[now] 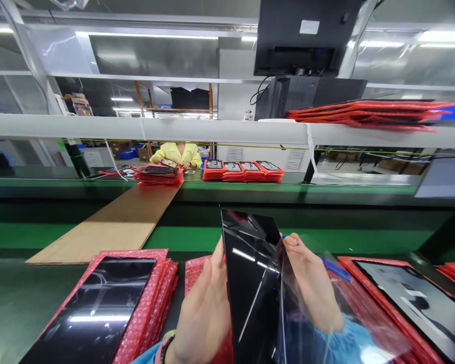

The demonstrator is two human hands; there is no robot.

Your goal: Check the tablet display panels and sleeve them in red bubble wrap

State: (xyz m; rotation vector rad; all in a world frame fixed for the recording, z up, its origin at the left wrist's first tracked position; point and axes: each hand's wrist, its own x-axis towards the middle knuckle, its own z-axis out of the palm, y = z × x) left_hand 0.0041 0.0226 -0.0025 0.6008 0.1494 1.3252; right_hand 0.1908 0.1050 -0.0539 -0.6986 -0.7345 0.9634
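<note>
My left hand (207, 298) grips the left edge of a black glossy screen panel (252, 283), which is tilted up in front of me. At the panel's upper right, my right hand (313, 283) pinches a transparent plastic film (364, 308) that hangs away from the glass and trails to the lower right. A small blue bit shows at my right fingertips, and a blue strip (335, 269) lies behind the film. Left of my hands, another black screen panel (94, 303) rests on a stack of red bubble-wrap sleeves (155, 303).
To the right lies a grey-faced panel (413, 298) on red bubble wrap. A wooden board (114, 222) slopes towards the far bench, where a person in yellow (178, 153) works beside red stacks (242, 172). Red sleeves (364, 114) and a monitor (307, 35) occupy the overhead shelf.
</note>
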